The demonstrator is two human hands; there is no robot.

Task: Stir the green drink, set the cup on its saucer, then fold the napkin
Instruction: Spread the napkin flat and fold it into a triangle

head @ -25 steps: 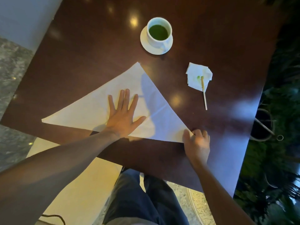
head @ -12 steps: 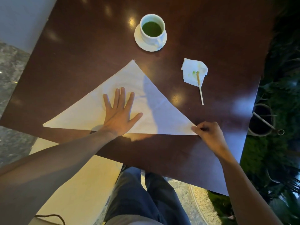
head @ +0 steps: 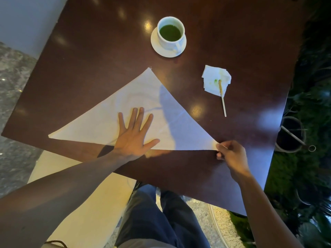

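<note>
A white napkin (head: 111, 115) lies folded into a triangle on the dark wooden table (head: 89, 56). My left hand (head: 133, 135) presses flat on its lower middle, fingers spread. My right hand (head: 231, 154) pinches the napkin's right corner at the near edge. Farther back, a white cup (head: 171, 35) of green drink stands on its white saucer (head: 156, 46). A wooden stirrer (head: 223, 101) rests with its tip on a small crumpled tissue (head: 211, 77) that has a green stain.
The table's near edge runs just below my hands, with my legs (head: 157, 219) under it. Dark plants (head: 311, 86) and a round pot (head: 290, 135) stand beyond the right edge. A grey stone floor (head: 14, 86) is at left.
My right hand slid right along the near edge and now pinches the napkin's right corner. My left hand stays pressed flat on the napkin.
</note>
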